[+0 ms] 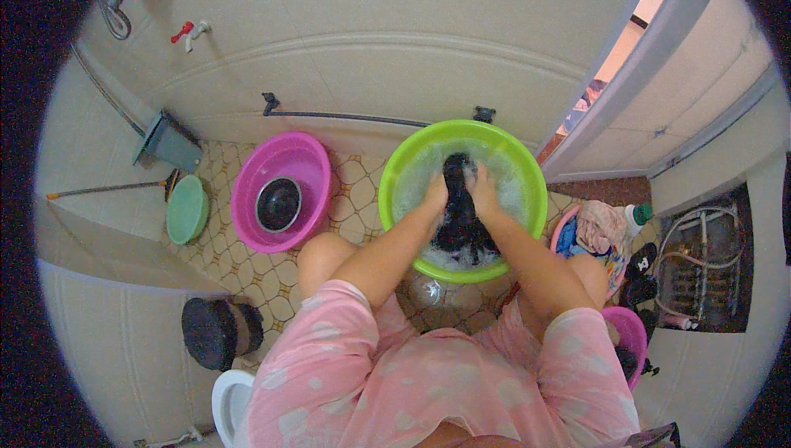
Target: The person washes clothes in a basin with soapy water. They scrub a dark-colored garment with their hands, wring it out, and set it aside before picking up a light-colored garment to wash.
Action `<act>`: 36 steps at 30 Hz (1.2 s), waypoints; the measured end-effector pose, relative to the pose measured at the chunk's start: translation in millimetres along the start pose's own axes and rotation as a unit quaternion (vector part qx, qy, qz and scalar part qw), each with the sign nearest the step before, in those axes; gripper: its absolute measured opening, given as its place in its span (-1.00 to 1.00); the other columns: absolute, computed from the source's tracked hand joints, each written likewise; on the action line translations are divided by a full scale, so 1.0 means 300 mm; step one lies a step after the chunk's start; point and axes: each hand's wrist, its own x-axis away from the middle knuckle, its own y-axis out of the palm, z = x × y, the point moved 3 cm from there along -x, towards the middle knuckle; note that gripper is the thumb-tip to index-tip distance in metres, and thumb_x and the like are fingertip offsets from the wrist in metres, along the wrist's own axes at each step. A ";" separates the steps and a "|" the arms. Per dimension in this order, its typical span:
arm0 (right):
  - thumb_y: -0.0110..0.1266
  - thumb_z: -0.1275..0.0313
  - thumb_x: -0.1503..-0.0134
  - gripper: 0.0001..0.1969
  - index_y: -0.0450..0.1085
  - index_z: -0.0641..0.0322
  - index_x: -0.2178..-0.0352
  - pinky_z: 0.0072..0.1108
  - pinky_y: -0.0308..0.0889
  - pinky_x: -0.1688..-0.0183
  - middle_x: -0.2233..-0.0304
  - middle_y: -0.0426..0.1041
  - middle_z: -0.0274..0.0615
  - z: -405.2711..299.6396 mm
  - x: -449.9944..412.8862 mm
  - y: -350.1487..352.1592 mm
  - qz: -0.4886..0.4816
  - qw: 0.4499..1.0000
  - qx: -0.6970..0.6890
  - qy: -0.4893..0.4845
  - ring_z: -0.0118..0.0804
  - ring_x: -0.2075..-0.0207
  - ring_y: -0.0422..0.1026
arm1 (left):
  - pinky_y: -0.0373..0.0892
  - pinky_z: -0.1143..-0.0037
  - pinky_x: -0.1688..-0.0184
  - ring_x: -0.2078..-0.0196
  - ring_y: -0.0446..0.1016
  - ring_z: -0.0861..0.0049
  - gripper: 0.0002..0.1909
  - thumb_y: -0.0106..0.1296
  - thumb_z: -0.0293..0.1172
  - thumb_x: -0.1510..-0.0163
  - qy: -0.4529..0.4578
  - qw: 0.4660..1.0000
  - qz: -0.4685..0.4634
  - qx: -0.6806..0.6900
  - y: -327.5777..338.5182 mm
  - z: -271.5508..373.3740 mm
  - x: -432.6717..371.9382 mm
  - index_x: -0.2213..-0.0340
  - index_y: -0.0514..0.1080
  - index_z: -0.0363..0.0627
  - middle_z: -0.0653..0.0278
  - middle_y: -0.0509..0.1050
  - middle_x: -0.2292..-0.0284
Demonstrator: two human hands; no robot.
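Note:
In front of me a lime-green plastic basin (388, 225) holds sudsy water (411, 170). A wet black cloth item (460, 213), likely a garment, stands partly raised out of the foam, its lower part spread in the water. My left hand (437, 191) grips its left side, and my right hand (483, 188) holds it from the right near the top. Both sets of fingers are partly hidden by the cloth and suds.
Left of the green basin sits a magenta basin (244, 201) with a dark round bowl (278, 204) inside. Farther left are a small green basin (187, 210) and a grey bin (170, 142). At right, clothes (599, 225) fill a pink basin beside a green-capped bottle (636, 216).

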 end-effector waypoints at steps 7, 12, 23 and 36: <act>-0.07 0.18 0.02 -0.58 0.22 0.29 0.21 -0.34 0.12 0.11 0.20 0.16 0.12 -0.180 0.158 -0.116 0.077 0.974 -0.128 -0.169 0.08 0.14 0.18 | 0.31 0.42 0.35 0.42 0.38 0.43 -0.45 -0.30 0.21 0.08 -0.116 0.946 -0.105 0.284 0.054 0.178 0.113 0.36 0.36 0.00 0.23 0.40 0.44; 0.01 0.30 0.10 -0.72 0.24 0.30 0.42 -0.31 0.22 0.30 0.37 0.20 0.03 -0.272 0.218 -0.157 0.068 0.950 -0.060 -0.298 0.05 0.35 0.28 | 0.29 0.42 0.37 0.47 0.37 0.44 -0.56 -0.21 0.11 0.07 -0.072 0.935 -0.181 0.296 0.021 0.053 -0.075 0.42 0.38 0.00 0.27 0.39 0.49; -0.21 0.28 -0.03 -0.72 0.26 0.33 0.55 -0.30 0.18 0.40 0.49 0.30 0.15 -0.243 0.136 -0.164 0.001 0.961 0.007 -0.278 0.12 0.43 0.28 | 0.28 0.52 0.40 0.50 0.35 0.47 -0.69 -0.21 -0.10 0.03 -0.150 0.957 -0.068 0.241 0.065 0.131 0.124 0.46 0.37 -0.07 0.32 0.38 0.54; 0.08 0.10 0.16 -0.50 0.24 0.27 0.28 -0.46 0.07 0.04 0.21 0.30 -0.03 -0.052 -0.001 -0.323 -0.108 0.977 -0.125 -0.134 -0.13 0.11 0.24 | 0.14 0.43 0.10 0.18 0.26 0.24 -0.61 -0.13 -0.19 0.04 0.237 0.918 0.020 -0.316 -0.133 0.364 0.156 0.32 0.31 -0.33 0.02 0.29 0.26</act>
